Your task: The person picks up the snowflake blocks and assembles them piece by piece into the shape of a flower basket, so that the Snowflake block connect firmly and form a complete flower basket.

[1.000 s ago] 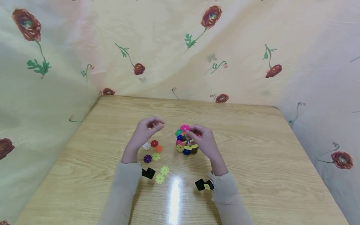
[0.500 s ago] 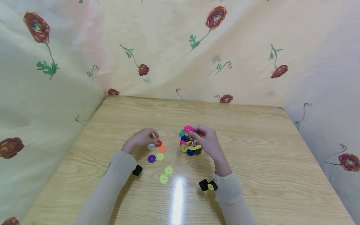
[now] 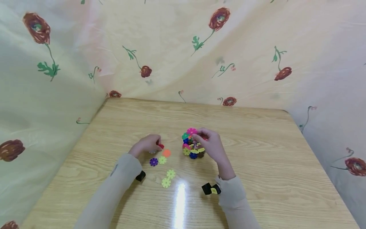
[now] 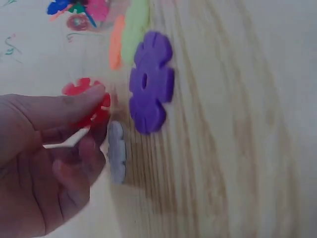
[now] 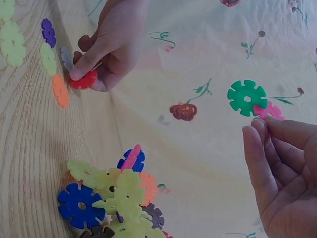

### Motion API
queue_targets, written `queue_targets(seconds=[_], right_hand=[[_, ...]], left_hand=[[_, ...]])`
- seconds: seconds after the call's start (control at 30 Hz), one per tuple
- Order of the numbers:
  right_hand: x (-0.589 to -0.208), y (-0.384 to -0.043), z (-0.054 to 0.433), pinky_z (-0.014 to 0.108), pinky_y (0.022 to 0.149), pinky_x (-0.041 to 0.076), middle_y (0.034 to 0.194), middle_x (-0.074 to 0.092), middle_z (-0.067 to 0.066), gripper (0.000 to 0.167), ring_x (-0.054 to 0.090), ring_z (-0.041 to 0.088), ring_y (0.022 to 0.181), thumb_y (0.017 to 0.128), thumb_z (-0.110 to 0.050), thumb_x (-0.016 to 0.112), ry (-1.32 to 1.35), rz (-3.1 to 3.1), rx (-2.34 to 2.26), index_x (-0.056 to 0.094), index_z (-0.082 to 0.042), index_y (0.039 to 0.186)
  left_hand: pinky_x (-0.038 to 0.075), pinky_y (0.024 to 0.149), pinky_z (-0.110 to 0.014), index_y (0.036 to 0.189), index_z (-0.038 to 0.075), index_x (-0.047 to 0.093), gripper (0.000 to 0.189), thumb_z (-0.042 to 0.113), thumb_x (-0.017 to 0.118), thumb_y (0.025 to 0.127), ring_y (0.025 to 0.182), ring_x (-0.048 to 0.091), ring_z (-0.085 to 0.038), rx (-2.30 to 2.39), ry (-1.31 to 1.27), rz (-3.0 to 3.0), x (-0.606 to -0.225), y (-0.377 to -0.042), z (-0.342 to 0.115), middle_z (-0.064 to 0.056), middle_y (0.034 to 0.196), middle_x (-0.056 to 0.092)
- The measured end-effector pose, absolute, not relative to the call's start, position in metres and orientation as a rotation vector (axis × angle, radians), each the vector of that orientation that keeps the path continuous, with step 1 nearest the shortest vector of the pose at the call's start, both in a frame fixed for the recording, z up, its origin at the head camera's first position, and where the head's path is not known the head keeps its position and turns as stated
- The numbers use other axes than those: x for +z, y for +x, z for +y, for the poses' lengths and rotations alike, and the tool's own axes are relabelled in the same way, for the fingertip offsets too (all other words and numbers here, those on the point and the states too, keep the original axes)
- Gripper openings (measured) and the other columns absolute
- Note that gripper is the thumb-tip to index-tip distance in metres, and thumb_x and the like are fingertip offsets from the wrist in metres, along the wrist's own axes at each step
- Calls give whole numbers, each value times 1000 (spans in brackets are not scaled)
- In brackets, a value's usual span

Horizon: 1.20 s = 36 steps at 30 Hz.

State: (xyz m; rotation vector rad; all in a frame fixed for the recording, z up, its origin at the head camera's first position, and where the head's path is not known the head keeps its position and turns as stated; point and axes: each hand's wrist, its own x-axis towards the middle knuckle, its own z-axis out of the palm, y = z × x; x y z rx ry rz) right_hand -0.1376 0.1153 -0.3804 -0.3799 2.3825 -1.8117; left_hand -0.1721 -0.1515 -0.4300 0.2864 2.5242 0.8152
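Thumb and fingers of my left hand (image 3: 148, 143) pinch a red notched plastic snowflake disc (image 4: 74, 89) low over the table. Beside those fingers lies a pale grey-white disc (image 4: 117, 153), and a purple disc (image 4: 151, 82) is a little nearer. My right hand (image 3: 211, 144) pinches a pink disc (image 5: 271, 111), which is slotted into a green disc (image 5: 246, 97). Below that pair, in the right wrist view, stands a cluster of interlocked discs (image 5: 131, 196) in yellow-green, blue, orange, pink and dark brown. The right hand partly covers the cluster in the head view.
Loose on the wooden table (image 3: 257, 152) lie an orange disc (image 3: 166, 153) and several yellow-green discs (image 3: 170, 174). Floral cloth (image 3: 171, 63) hangs behind the table and at both sides. Black wrist cameras (image 3: 211, 189) sit under both sleeves.
My left hand has gone down and left from mid-air to the loose discs, and now holds the red disc. The right hand keeps its hold and has barely moved.
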Motion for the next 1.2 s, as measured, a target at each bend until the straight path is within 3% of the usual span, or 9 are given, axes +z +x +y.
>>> queue_targets(seconds=[0.17, 0.3, 0.4, 0.53, 0.67, 0.8, 0.97, 1.2], right_hand=[[-381, -136, 116, 47, 69, 59, 95, 62, 32, 22, 66, 33, 81, 96, -13, 60, -374, 2385, -1825, 66, 5, 106], [-380, -135, 116, 47, 69, 59, 94, 63, 30, 22, 67, 29, 81, 96, -12, 60, -368, 2378, -1854, 65, 6, 106], [-380, -134, 116, 46, 68, 59, 93, 63, 30, 22, 66, 21, 77, 96, -12, 60, -377, 2377, -1876, 64, 7, 106], [-381, -134, 116, 43, 67, 60, 91, 63, 29, 22, 64, 11, 73, 96, -12, 61, -398, 2370, -1900, 64, 8, 105], [-382, -134, 116, 45, 67, 60, 91, 63, 28, 22, 64, 11, 74, 96, -12, 60, -414, 2360, -1907, 64, 8, 105], [-383, -133, 116, 48, 69, 59, 92, 63, 27, 22, 65, 11, 74, 96, -11, 60, -421, 2355, -1897, 64, 7, 106], [-383, -132, 115, 46, 69, 60, 91, 63, 25, 22, 64, 8, 73, 96, -11, 60, -421, 2361, -1889, 64, 7, 106], [-380, -131, 114, 47, 69, 59, 87, 65, 18, 22, 64, 7, 72, 96, -10, 59, -426, 2332, -1903, 64, 8, 107]], left_hand=[[53, 56, -26, 97, -2, 57, 9, 7, 59, 95, 63, 58, -14, 1329, 339, 2351, -427, -162, -147, -18, 88, 62], [61, 72, -41, 110, -7, 59, 17, 2, 50, 99, 71, 68, -15, 1653, 331, 2210, -411, -145, -134, -33, 103, 62], [58, 81, -48, 116, -7, 60, 21, 2, 52, 98, 79, 71, -17, 1786, 316, 2182, -399, -131, -123, -33, 109, 62], [59, 80, -45, 112, -7, 62, 20, 2, 56, 96, 86, 73, -27, 1869, 337, 2221, -390, -117, -112, -27, 106, 67], [60, 76, -37, 107, -7, 64, 16, 2, 58, 95, 87, 73, -32, 1893, 368, 2284, -388, -111, -106, -26, 102, 69], [60, 73, -31, 105, -7, 64, 15, 2, 59, 94, 86, 73, -31, 1927, 382, 2297, -391, -109, -103, -29, 103, 68], [60, 74, -31, 103, -9, 62, 13, 1, 58, 94, 90, 72, -35, 2001, 360, 2265, -394, -108, -98, -31, 103, 66], [60, 75, -31, 102, -8, 60, 12, 1, 58, 94, 91, 73, -28, 2082, 285, 2197, -399, -107, -94, -34, 109, 61]])
